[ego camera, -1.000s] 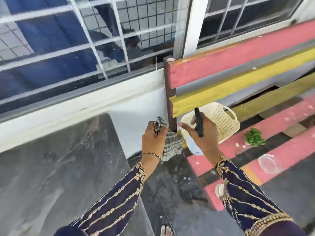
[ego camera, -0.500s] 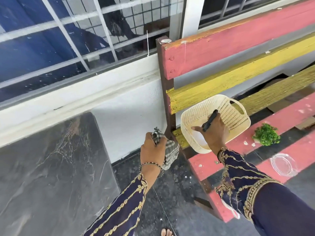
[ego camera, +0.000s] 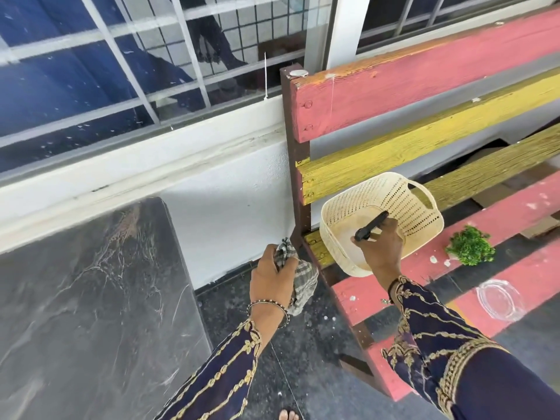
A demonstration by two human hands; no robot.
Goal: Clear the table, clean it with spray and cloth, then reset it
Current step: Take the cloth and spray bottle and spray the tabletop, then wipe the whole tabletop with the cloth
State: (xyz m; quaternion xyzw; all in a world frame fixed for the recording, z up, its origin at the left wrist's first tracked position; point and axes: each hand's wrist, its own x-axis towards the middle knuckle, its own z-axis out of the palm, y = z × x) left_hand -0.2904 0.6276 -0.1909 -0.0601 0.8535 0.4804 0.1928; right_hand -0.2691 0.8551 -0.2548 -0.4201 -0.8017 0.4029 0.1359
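Observation:
My left hand [ego camera: 269, 280] is closed around a crumpled grey checked cloth [ego camera: 305, 283], held over the floor between the table and the bench. The dark marble-patterned table [ego camera: 75, 313] fills the lower left, with nothing on the part I see. My right hand [ego camera: 383, 250] reaches into a cream perforated basket [ego camera: 421, 213] on the bench seat, gripping the black trigger head of the spray bottle [ego camera: 372, 225]. The bottle's pale body lies low inside the basket, mostly hidden by my hand.
The slatted pink and yellow bench [ego camera: 424, 95] stands at the right against the white wall. A small green plant sprig [ego camera: 470, 247] and a clear glass dish [ego camera: 498, 298] rest on its seat. A barred window runs above. Dark floor lies between table and bench.
My right hand has lowered the spray bottle from above the bench edge down into the basket, tilting it. My left hand keeps the cloth in about the same place.

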